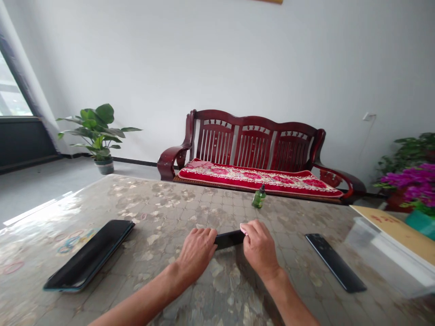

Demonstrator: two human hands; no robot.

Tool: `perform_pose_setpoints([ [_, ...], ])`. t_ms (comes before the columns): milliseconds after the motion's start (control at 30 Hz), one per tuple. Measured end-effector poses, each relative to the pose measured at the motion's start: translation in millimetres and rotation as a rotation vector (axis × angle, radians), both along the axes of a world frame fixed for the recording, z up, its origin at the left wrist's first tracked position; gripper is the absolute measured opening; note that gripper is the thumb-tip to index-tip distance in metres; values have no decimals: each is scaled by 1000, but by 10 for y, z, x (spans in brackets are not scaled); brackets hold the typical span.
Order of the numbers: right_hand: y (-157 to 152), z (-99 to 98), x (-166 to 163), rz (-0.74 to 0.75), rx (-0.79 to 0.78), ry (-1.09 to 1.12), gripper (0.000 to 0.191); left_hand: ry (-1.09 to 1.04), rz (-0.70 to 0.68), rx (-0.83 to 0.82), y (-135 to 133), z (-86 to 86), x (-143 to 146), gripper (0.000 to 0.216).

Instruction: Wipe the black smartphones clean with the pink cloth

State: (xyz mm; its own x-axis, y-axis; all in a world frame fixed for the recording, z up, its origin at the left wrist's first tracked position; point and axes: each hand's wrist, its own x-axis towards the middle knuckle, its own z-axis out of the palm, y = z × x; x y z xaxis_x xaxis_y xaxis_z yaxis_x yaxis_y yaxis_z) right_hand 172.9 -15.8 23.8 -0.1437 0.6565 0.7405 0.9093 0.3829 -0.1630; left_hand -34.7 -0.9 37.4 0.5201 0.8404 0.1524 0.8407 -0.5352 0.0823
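A black phone lies flat on the table between my hands. My left hand rests on its left end, fingers curled down over it. My right hand covers the right end with fingers closed, and a small pink piece shows at its fingertips. A small green bottle stands upright farther back, beyond the phone.
A larger black tablet lies at the left, with coloured rubber bands beside it. Another black phone lies at the right. A clear box and a yellow board sit at the right edge. A red wooden bench stands behind the table.
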Motion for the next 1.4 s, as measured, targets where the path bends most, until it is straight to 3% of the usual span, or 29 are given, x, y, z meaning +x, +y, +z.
perform_pose_setpoints([
  [300,-4,-46,-12,68,14,55,33,5,29,-88,103,137,428,8],
  [500,116,-133,136,30,-59,410,30,-32,54,-91,123,104,405,13],
  [800,177,-79,121,82,-100,762,19,-208,121,-37,139,18,387,16],
  [1033,65,186,32,166,66,647,26,-462,147,-15,106,-58,431,9],
  [1400,-125,438,-105,204,92,420,37,-636,60,27,81,-115,379,9],
])
